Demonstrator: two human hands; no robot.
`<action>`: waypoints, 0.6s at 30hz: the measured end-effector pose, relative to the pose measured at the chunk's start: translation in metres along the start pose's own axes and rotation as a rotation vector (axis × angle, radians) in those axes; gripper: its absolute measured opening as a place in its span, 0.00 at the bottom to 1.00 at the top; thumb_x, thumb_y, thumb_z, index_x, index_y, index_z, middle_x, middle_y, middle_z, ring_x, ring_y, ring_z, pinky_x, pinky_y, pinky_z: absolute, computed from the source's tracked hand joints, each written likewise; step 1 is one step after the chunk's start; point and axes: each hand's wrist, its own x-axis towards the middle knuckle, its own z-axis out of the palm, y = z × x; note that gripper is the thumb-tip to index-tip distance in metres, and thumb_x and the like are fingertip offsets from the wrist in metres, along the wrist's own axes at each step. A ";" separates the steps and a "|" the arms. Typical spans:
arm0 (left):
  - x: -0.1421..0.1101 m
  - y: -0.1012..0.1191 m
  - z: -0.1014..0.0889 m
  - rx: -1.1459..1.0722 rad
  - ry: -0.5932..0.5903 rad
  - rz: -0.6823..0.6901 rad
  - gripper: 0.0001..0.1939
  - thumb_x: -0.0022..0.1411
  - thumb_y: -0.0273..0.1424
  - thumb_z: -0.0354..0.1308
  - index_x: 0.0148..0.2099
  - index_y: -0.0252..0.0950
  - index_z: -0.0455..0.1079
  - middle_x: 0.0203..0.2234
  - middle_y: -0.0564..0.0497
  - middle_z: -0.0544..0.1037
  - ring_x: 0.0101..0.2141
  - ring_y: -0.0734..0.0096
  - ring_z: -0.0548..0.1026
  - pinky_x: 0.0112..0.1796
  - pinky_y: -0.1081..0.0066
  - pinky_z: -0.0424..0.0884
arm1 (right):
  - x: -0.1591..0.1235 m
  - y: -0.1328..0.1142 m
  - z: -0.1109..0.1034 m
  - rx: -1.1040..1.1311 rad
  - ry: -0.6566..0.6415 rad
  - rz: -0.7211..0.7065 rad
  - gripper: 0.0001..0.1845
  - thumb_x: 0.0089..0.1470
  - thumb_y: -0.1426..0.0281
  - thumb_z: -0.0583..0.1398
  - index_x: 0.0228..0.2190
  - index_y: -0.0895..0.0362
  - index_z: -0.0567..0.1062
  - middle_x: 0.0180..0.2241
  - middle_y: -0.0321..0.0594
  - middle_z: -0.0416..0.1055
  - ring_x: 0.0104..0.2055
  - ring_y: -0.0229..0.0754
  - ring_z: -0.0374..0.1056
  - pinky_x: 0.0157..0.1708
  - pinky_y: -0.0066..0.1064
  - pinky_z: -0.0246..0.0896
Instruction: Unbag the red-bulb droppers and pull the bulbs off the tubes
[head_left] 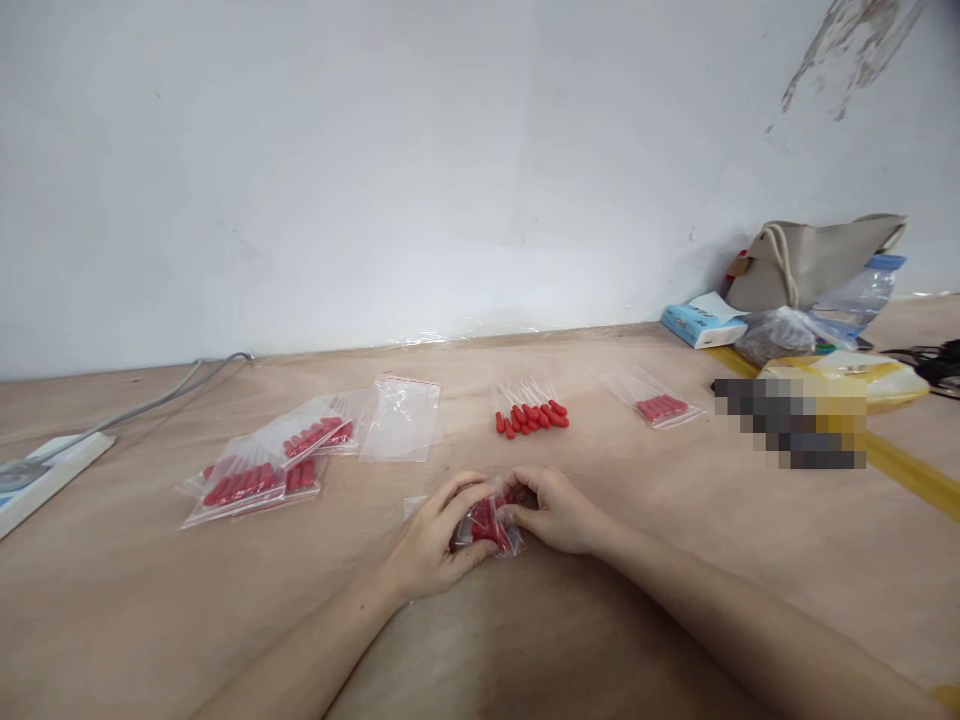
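Note:
Both hands meet at the middle of the wooden table (675, 560) around one small clear zip bag (491, 522) filled with red-bulbed droppers. My left hand (435, 540) curls its fingers round the bag's left side. My right hand (555, 510) pinches the bag's right end. Just beyond the hands lies a loose bunch of red-bulbed droppers (531, 414) on the bare table. An empty clear zip bag (401, 420) lies to the left of that bunch.
Several filled bags (259, 470) are stacked at the left, and one filled bag (656, 400) lies at the right. A white power strip (45, 475) with a grey cable sits far left. A tissue pack (701, 322), a beige bag (810, 260) and a plastic bottle (859, 295) crowd the right wall.

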 end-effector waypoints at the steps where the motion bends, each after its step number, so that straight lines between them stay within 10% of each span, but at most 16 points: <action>1: 0.000 0.000 0.000 0.002 -0.001 -0.010 0.25 0.56 0.34 0.55 0.56 0.40 0.55 0.51 0.45 0.63 0.51 0.64 0.64 0.50 0.64 0.63 | 0.000 -0.001 -0.001 -0.006 -0.001 -0.017 0.06 0.46 0.74 0.57 0.30 0.57 0.70 0.29 0.34 0.70 0.30 0.33 0.65 0.31 0.24 0.60; 18: 0.003 -0.002 -0.006 -0.034 -0.053 -0.031 0.25 0.56 0.36 0.55 0.55 0.39 0.56 0.51 0.45 0.62 0.50 0.64 0.64 0.49 0.64 0.64 | -0.002 0.000 -0.020 -0.200 -0.040 -0.222 0.15 0.41 0.77 0.57 0.36 0.57 0.71 0.29 0.35 0.70 0.27 0.33 0.62 0.28 0.24 0.57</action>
